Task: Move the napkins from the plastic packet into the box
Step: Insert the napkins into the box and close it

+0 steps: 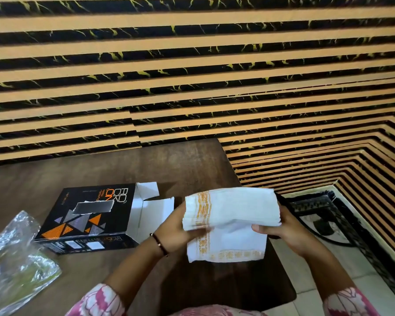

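Observation:
A thick stack of white napkins [232, 207] with orange patterned borders is held above the table's right edge. My left hand [180, 229] grips its left end and my right hand [281, 229] grips its right end. One napkin hangs unfolded below the stack. The black box [89, 217] with orange and grey triangles lies on its side to the left, its white end flaps open toward the napkins. The crumpled clear plastic packet [16, 254] lies at the left edge of the table.
The dark brown wooden table [146, 165] stands against a wall of striped black and tan panels. A tiled floor and a dark patterned rug [317, 215] lie to the right of the table.

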### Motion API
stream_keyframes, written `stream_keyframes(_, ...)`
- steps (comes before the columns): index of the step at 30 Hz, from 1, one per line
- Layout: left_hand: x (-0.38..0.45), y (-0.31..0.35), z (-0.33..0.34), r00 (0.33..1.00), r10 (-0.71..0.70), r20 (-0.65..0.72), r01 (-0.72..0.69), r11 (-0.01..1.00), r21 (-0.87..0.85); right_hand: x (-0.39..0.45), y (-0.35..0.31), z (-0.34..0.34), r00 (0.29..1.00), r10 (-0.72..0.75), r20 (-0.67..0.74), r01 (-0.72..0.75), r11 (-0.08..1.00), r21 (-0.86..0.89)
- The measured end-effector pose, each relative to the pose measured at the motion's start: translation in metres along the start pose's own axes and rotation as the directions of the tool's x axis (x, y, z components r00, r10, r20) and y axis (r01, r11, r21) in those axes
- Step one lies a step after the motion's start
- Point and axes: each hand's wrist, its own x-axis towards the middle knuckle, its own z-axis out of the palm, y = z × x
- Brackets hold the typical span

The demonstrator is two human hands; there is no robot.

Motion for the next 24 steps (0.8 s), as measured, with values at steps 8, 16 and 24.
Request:
stream_keyframes(8,0.013,0.028,-0.003,0.993,-0.089,-0.071,0.062,0.942,-0.329,0.011,0.0,0.007,1.0,0.0,-0.011,0.002,0.968,0.25)
stream_keyframes(16,0.004,0.016,-0.018,0.935,-0.335,0.119,0.353,0.842,-0.407,0.014,0.008,0.021,0.979,0.175,0.1,-0.2,0.904,0.379)
stream_keyframes(24,-0.007,0.019,-0.03,0.921,-0.367,0.133,0.387,0.811,-0.438,0.02,0.014,0.03,0.929,0.201,0.311,-0.352,0.74,0.573)
